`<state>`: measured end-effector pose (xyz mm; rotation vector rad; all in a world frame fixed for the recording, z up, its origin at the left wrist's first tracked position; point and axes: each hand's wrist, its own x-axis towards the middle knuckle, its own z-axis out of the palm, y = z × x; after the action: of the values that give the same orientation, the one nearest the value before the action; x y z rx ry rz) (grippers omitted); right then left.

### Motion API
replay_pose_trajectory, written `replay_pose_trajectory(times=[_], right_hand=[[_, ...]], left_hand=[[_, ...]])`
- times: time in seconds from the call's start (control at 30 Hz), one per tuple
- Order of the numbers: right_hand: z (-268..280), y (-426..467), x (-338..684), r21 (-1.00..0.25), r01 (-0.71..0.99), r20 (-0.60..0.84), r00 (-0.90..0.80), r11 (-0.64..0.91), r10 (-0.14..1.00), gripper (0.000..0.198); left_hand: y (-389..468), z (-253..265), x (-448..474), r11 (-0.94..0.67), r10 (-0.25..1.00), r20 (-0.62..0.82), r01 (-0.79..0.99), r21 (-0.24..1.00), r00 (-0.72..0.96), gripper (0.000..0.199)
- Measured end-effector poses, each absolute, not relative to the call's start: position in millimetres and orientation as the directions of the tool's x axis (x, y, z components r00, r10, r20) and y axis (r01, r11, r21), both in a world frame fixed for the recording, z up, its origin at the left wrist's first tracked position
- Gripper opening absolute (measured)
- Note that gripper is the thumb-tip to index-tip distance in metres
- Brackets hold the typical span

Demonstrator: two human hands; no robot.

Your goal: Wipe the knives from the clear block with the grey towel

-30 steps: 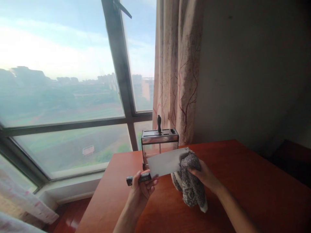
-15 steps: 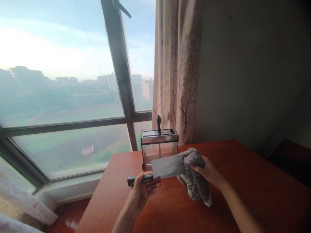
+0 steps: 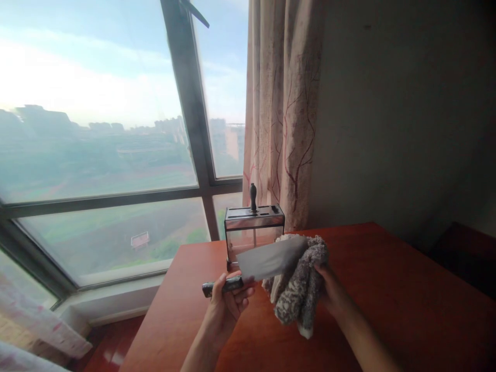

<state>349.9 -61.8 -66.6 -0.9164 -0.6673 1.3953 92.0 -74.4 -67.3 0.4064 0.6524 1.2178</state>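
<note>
A cleaver with a broad grey blade and a dark handle is held above the table, its blade pointing right. My left hand is closed around the handle, palm turned up. In my right hand is a bunched grey and white fluffy cloth, which lies behind and against the far end of the blade. Part of my right fingers is hidden by the cloth. Just beyond the cleaver stands a knife block with clear sides, a slotted metallic top and one dark handle sticking up.
The reddish-brown wooden table spreads under both hands, its left edge dropping to the floor. A large window fills the left, with a patterned curtain beside it. A dark wall rises at the right.
My right hand and the cloth have shifted slightly, the cloth now spreading further left behind and below the blade. The cleaver's handle has barely moved; more of the blade's far end shows.
</note>
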Motion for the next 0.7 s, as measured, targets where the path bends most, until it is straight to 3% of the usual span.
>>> replay_pose_trajectory(times=[0.13, 0.27, 0.53, 0.7], right_hand=[[-79.4, -61.9, 332.3, -0.671, -0.736, -0.163, 0.034, -0.086, 0.986, 0.037], [-83.8, -59.9, 314.6, -0.579, -0.813, -0.128, 0.016, -0.062, 0.992, 0.045], [-77.1, -42.6, 305.3, -0.715, -0.698, -0.127, 0.071, -0.042, 0.989, 0.061], [-86.3, -36.9, 313.7, -0.746, -0.666, -0.102, 0.106, -0.005, 0.989, 0.063]], left_hand=[[-75.5, -67.0, 97.2, 0.316, 0.945, -0.265, -0.74, 0.594, 0.191, 0.026], [-74.8, -72.6, 104.6, 0.297, 0.951, -0.265, -0.715, 0.633, 0.159, 0.032], [-75.5, -75.4, 108.2, 0.137, 0.99, -0.102, -0.564, 0.814, 0.094, 0.043], [-78.2, -68.7, 97.3, 0.075, 0.991, 0.002, -0.571, 0.818, 0.133, 0.042]])
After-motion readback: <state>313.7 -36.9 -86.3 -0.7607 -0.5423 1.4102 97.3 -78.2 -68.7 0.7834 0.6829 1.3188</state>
